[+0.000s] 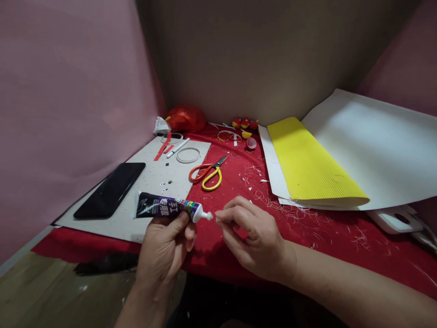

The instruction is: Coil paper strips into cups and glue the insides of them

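Observation:
A dark glue tube [165,206] with a white nozzle lies across the fingers of my left hand [167,241], which grips it near the nozzle end. The nozzle points right and has a whitish blob at its tip. Just right of that tip is my right hand [252,232], its thumb and fingertips pinched together on a tiny white piece [217,219]. The piece and the nozzle tip are slightly apart. Beyond the hands, scissors [208,174] with one red and one yellow handle lie with their blades slightly apart.
On the left, a grey board [180,182] bears a black phone [111,190], a white pen [178,148] and rings. Yellow corrugated sheet [307,159] and white sheet [378,146] lie right. Small red-and-yellow figures [245,123] and a red bag [187,118] are at the back.

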The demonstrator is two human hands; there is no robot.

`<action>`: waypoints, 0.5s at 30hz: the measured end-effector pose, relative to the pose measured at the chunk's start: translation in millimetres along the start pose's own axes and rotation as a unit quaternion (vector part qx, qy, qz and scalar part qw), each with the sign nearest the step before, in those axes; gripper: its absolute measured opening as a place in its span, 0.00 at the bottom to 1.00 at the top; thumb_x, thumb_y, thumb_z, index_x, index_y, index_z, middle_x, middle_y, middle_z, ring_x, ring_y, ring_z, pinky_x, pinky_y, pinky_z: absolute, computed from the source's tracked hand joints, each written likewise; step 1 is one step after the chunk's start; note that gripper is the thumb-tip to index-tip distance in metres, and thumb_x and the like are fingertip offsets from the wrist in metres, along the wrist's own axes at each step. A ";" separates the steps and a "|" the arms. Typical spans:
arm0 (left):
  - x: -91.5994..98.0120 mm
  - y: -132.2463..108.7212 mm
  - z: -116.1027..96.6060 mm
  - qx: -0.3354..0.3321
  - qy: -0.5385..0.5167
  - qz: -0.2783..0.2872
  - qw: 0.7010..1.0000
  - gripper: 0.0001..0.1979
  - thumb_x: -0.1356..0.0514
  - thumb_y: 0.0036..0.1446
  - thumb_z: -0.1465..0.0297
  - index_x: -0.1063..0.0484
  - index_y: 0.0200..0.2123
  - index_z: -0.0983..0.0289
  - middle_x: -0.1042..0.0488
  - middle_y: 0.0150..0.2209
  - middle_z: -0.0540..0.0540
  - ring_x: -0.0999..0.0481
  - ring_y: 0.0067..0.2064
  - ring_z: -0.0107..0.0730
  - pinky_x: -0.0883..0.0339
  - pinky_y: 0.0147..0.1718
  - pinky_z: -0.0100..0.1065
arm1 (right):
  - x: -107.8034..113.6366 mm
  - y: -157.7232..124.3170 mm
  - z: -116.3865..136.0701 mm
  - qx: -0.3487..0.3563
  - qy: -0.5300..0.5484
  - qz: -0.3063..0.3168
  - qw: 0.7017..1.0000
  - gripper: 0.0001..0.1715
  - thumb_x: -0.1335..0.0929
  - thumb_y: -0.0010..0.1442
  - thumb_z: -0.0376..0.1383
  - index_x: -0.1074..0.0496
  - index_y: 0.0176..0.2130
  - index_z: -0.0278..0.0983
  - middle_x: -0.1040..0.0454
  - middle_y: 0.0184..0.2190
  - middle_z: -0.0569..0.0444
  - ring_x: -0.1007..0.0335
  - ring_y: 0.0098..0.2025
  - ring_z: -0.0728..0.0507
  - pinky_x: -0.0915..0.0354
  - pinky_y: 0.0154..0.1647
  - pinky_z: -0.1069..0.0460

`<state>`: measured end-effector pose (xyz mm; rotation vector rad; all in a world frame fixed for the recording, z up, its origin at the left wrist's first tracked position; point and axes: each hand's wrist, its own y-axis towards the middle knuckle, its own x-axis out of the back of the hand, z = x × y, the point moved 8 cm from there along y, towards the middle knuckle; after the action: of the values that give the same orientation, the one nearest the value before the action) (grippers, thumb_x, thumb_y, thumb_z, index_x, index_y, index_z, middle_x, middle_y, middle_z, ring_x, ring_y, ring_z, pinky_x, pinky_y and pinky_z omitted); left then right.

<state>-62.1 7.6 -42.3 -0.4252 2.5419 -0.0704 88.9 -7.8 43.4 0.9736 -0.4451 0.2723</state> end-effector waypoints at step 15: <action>0.4 1.0 0.7 0.006 -0.022 0.002 1.000 0.12 0.30 0.35 0.73 0.31 0.23 0.67 0.36 0.13 0.45 0.41 0.13 0.18 0.44 0.07 0.19 | 1.8 -1.8 3.4 -0.002 0.008 -0.008 1.000 0.08 0.39 0.58 0.26 0.34 0.38 0.34 0.33 0.28 0.50 0.36 0.30 0.47 0.35 0.28 0.53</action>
<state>-62.3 8.4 -43.2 -0.4137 2.4982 -0.0743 90.3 -11.6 44.5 0.9701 -0.4231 0.2642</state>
